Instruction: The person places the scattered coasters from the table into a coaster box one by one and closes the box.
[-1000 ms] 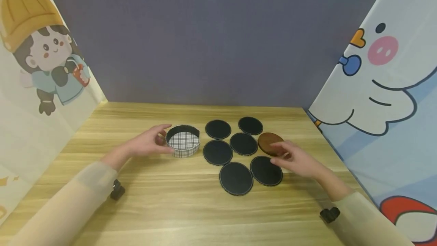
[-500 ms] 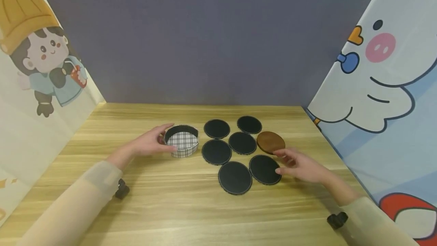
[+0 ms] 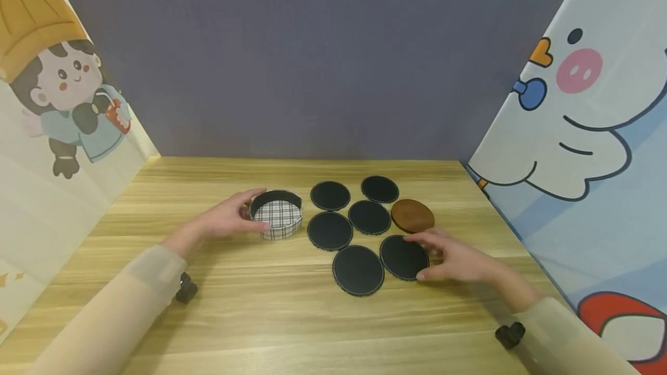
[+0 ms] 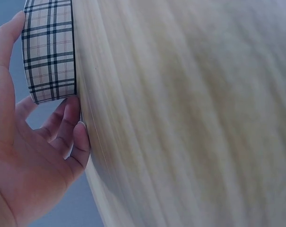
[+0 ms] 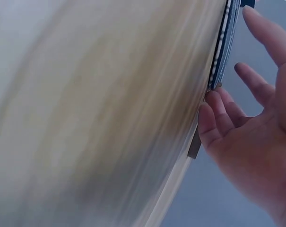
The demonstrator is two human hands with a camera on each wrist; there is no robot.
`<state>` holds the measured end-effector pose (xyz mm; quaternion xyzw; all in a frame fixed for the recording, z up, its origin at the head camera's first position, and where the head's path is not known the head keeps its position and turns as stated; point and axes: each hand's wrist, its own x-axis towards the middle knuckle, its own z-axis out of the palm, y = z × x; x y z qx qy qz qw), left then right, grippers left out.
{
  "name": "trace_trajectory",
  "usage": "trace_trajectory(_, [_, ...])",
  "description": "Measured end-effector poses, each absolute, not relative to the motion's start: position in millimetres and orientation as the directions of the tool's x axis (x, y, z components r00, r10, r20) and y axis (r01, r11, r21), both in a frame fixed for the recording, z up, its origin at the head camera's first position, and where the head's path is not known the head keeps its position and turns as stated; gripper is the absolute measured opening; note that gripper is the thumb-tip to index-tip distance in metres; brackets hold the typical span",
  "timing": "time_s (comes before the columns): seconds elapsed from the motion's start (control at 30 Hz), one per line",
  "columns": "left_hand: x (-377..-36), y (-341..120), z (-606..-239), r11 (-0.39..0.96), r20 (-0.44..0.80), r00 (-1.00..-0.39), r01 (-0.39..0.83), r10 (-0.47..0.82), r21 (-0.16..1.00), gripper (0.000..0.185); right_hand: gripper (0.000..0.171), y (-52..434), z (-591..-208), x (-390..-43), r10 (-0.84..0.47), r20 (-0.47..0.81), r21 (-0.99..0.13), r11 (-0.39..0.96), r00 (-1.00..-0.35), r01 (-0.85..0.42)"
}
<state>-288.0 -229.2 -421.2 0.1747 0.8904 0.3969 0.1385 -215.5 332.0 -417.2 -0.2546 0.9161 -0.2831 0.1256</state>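
Observation:
A round black-and-white plaid coaster holder [image 3: 281, 228], dark inside its wall, stands on the table with its plaid floor showing. My left hand [image 3: 225, 216] holds it from the left, thumb at the near side and fingers round the far side. The left wrist view shows the thumb against its plaid wall [image 4: 50, 52]. My right hand [image 3: 461, 259] reaches over the right edge of a black round coaster [image 3: 400, 254], thumb and forefinger spread across it. In the right wrist view, the lower fingers [image 5: 221, 116] are beside the stack-thin coaster edge [image 5: 222, 52], the thumb raised.
Several more black coasters lie flat and close together, among them a front one [image 3: 358, 271] and a middle one [image 3: 369, 217]. A brown round coaster [image 3: 413, 216] lies just beyond my right hand. A grey panel [image 3: 312, 62] closes off the back of the wooden table [image 3: 250, 317].
My right hand has moved from the brown coaster toward me, onto the black coaster in front of it. My left hand has closed in slightly on the plaid holder.

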Motion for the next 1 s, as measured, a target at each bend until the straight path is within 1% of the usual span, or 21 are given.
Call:
trace_trajectory(0.2, [-287.5, -229.7, -421.4, 0.628, -0.105, -0.901, 0.206, 0.42, 0.75, 0.113, 0.08, 327.3, -420.4, -218.9, -0.573, -0.089, -0.525, 0.722, -0.815, -0.45])
trace_trajectory(0.47, [-287.9, -229.8, -421.5, 0.63, -0.101, -0.901, 0.212, 0.422, 0.747, 0.113, 0.078, 326.8, -421.9, -218.4, -0.569, -0.09, -0.477, 0.745, -0.818, -0.466])
trace_trajectory(0.67, [-287.9, -228.3, -421.3, 0.623, -0.103, -0.901, 0.206, 0.422, 0.755, 0.113, 0.08, 325.9, -421.6, -216.4, -0.543, -0.111, -0.488, 0.759, -0.833, -0.43])
trace_trajectory(1.0, [-286.3, -227.3, -419.8, 0.637, -0.119, -0.907, 0.185, 0.404, 0.749, 0.113, 0.077, 326.9, -420.4, -211.3, -0.525, -0.125, -0.518, 0.758, -0.842, -0.396])
